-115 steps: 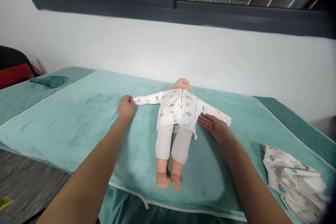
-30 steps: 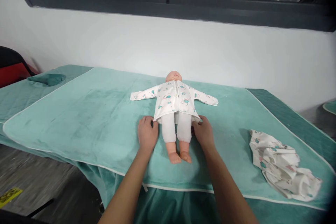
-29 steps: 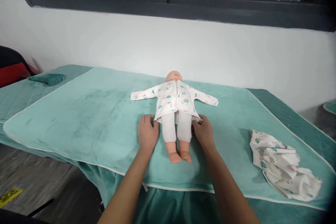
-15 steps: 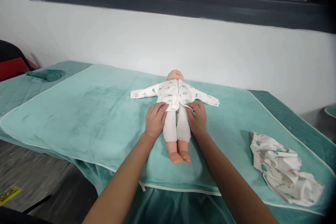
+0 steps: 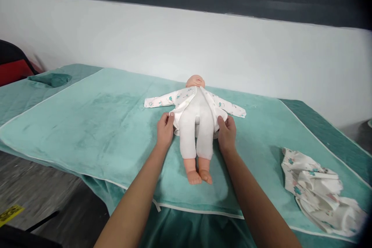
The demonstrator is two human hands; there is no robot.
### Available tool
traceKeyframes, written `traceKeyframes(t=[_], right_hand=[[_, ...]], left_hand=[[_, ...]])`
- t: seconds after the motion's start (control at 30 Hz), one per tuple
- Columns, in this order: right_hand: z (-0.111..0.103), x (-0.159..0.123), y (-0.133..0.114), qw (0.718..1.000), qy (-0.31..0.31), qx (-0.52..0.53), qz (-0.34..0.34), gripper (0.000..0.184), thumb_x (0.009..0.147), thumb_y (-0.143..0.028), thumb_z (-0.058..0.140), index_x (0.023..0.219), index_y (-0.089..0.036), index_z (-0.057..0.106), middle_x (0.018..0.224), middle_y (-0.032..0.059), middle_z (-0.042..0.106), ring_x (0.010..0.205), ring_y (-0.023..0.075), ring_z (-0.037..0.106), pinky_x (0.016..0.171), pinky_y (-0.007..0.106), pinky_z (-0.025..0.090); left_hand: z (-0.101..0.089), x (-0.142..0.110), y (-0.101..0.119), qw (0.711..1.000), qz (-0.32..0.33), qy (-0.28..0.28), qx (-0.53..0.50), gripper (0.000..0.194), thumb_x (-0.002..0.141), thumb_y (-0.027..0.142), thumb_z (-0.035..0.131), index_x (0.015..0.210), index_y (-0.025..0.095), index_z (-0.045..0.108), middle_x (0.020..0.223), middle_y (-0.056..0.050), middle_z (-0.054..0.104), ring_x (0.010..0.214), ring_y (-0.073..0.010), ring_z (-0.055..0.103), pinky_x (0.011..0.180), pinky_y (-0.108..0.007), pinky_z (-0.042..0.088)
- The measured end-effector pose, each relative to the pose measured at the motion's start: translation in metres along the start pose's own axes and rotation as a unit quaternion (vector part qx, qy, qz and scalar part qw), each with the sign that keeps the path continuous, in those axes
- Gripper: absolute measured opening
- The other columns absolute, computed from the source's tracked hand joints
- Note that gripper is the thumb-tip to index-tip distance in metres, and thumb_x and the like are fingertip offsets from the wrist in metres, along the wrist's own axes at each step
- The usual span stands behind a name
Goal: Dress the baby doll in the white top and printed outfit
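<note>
A baby doll lies on its back with its head toward the wall and its bare feet toward me. It wears a white printed baby shirt, whose front hangs apart and bares the white cloth body. Both sleeves stretch out sideways. My left hand pinches the shirt's front edge on the left of the doll's hips. On the other side, my right hand grips the opposite front edge between thumb and fingers.
Crumpled white printed baby clothing lies at the right of the green padded bed cover. A face hole is at the bed's left end. Behind runs a white wall; a red and black chair stands far left.
Both hands have moved outward, drawing the shirt's two front edges apart. The doll's white torso, covered before, now shows. The camera view has shifted slightly.
</note>
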State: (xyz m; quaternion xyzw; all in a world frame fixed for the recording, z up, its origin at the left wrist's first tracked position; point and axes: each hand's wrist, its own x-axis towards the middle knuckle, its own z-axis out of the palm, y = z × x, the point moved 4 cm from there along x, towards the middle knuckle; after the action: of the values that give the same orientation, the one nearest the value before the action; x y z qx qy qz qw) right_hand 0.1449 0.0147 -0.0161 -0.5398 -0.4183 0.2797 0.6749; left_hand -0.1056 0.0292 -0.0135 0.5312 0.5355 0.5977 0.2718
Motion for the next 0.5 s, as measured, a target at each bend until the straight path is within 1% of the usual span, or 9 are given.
traceKeyframes(t=[0.03,0.07,0.13,0.2,0.27,0.33,0.43,0.5], right_hand=[[0.000,0.000,0.000,1.000,0.004,0.004,0.005,0.025,0.084,-0.042,0.062,0.091,-0.018,0.057,0.072,-0.0063,0.048,0.065,0.0098,0.041,0.062,0.023,0.037],[-0.001,0.000,0.000,1.000,0.010,0.012,0.012,0.026,0.083,-0.042,0.063,0.092,-0.018,0.057,0.072,-0.0065,0.047,0.065,0.0099,0.042,0.063,0.024,0.038],[-0.001,0.000,0.000,0.999,0.019,0.036,0.027,0.029,0.081,-0.042,0.065,0.097,-0.018,0.058,0.071,-0.0067,0.047,0.065,0.0104,0.044,0.064,0.025,0.039],[-0.001,0.000,0.001,0.998,0.022,0.051,0.035,0.033,0.079,-0.041,0.066,0.102,-0.019,0.057,0.074,-0.0060,0.049,0.068,0.0115,0.047,0.066,0.026,0.041],[-0.002,0.001,0.004,0.998,0.025,0.051,0.031,0.036,0.079,-0.039,0.066,0.107,-0.019,0.056,0.076,-0.0050,0.051,0.070,0.0123,0.049,0.068,0.027,0.042],[-0.003,0.003,0.007,0.998,0.027,0.044,0.020,0.040,0.079,-0.038,0.066,0.113,-0.019,0.056,0.079,-0.0043,0.052,0.070,0.0119,0.049,0.068,0.027,0.043],[-0.006,0.006,0.014,0.999,0.030,0.027,0.005,0.047,0.079,-0.036,0.067,0.122,-0.020,0.056,0.093,-0.0009,0.057,0.074,0.0118,0.053,0.072,0.028,0.045],[-0.008,0.006,0.015,0.999,0.035,0.015,-0.005,0.046,0.082,-0.038,0.064,0.123,-0.020,0.056,0.108,0.0036,0.060,0.085,0.0142,0.058,0.079,0.031,0.047]], left_hand=[[0.001,0.000,0.000,1.000,0.010,0.001,0.012,0.024,0.093,0.042,0.051,0.088,0.020,0.058,0.074,0.002,0.055,0.067,-0.0128,0.051,0.062,-0.025,0.041],[0.001,-0.001,0.002,0.999,0.030,0.004,0.031,0.021,0.092,0.039,0.054,0.101,0.021,0.060,0.084,0.000,0.061,0.073,-0.0139,0.055,0.067,-0.025,0.044],[0.003,-0.005,0.009,0.992,0.096,0.007,0.082,0.031,0.092,0.034,0.055,0.121,0.022,0.057,0.105,-0.004,0.064,0.090,-0.0172,0.059,0.079,-0.029,0.048],[0.005,-0.009,0.017,0.976,0.172,0.005,0.134,0.037,0.094,0.031,0.051,0.129,0.021,0.054,0.118,-0.009,0.062,0.106,-0.0201,0.058,0.090,-0.033,0.047],[0.007,-0.013,0.022,0.956,0.233,0.012,0.181,0.039,0.096,0.030,0.047,0.133,0.020,0.053,0.121,-0.012,0.060,0.112,-0.0219,0.056,0.094,-0.035,0.046],[0.008,-0.014,0.023,0.937,0.269,0.019,0.224,0.038,0.097,0.030,0.046,0.132,0.019,0.056,0.120,-0.013,0.059,0.112,-0.0229,0.056,0.095,-0.037,0.046],[0.010,-0.012,0.021,0.921,0.293,0.022,0.258,0.033,0.098,0.030,0.045,0.125,0.019,0.061,0.118,-0.013,0.061,0.110,-0.0233,0.057,0.095,-0.038,0.046],[0.011,-0.009,0.020,0.920,0.299,0.033,0.253,0.030,0.097,0.031,0.048,0.118,0.018,0.064,0.117,-0.013,0.062,0.110,-0.0234,0.057,0.096,-0.038,0.045]])
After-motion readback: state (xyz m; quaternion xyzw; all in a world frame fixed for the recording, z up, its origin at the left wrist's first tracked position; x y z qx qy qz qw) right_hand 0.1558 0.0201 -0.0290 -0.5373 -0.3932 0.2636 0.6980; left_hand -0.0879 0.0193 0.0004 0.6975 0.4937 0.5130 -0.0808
